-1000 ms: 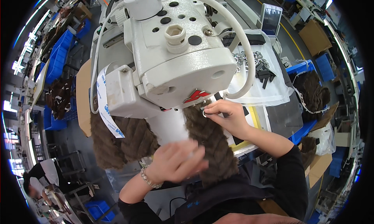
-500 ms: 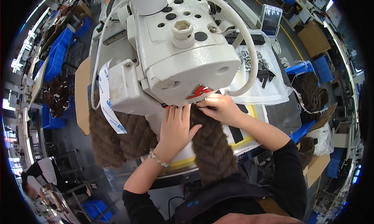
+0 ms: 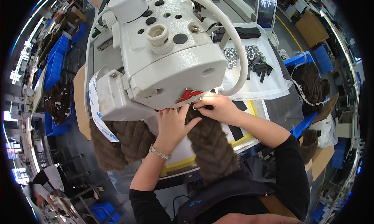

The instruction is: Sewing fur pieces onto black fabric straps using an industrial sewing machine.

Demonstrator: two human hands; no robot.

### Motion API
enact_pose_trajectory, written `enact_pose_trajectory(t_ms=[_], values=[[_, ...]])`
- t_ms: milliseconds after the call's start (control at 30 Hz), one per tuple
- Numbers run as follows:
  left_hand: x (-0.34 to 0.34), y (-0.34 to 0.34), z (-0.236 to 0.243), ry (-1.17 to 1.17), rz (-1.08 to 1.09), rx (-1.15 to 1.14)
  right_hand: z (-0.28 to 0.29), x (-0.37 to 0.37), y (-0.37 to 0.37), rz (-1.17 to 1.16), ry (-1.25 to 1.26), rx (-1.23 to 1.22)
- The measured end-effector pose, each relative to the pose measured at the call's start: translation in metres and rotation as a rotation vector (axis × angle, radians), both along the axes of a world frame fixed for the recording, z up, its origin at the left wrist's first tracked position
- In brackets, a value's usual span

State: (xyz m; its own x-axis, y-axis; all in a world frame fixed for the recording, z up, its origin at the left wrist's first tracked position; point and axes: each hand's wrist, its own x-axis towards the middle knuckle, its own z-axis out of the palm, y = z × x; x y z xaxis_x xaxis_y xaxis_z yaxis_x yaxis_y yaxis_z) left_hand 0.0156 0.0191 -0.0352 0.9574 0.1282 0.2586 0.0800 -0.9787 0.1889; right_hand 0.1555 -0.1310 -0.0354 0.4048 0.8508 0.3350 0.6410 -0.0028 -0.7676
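Brown fur strip (image 3: 213, 152), centre to lower centre of frame; likely light, soft, floppy: grip near its upper end. Left hand (image 3: 172, 126) flattish, thumb spread, fingertips hidden; right hand (image 3: 219, 108) pinching small metal ring (image 3: 194, 106).

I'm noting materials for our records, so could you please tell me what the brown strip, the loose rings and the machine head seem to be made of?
Brown strip: fur, real or faux unclear; soft, ridged pile. Loose rings: probably metal; bright, silvery shine. Machine head: likely painted metal; glossy, pebbled white surface.
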Motion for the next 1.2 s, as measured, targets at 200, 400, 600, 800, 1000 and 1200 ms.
enact_pose_trajectory(t_ms=[200, 400, 600, 800, 1000, 1200], values=[[0.001, -0.002, -0.003, -0.036, -0.006, 0.044, 0.0, 0.0, 0.0, 0.012, -0.004, 0.044], [0.001, -0.008, -0.006, -0.029, 0.043, 0.116, 0.0, -0.004, -0.008, -0.129, -0.033, 0.143], [0.0, -0.016, -0.006, -0.005, 0.076, 0.203, -0.008, 0.002, 0.001, -0.124, -0.034, 0.163], [-0.002, -0.012, -0.001, 0.049, 0.06, 0.125, -0.004, -0.002, 0.004, -0.146, 0.042, 0.02], [-0.003, -0.001, 0.009, 0.069, -0.005, 0.152, 0.002, -0.002, 0.006, -0.11, 0.084, 0.022], [-0.01, -0.006, 0.022, 0.094, -0.062, 0.088, 0.007, -0.001, 0.007, -0.096, 0.097, -0.051]])
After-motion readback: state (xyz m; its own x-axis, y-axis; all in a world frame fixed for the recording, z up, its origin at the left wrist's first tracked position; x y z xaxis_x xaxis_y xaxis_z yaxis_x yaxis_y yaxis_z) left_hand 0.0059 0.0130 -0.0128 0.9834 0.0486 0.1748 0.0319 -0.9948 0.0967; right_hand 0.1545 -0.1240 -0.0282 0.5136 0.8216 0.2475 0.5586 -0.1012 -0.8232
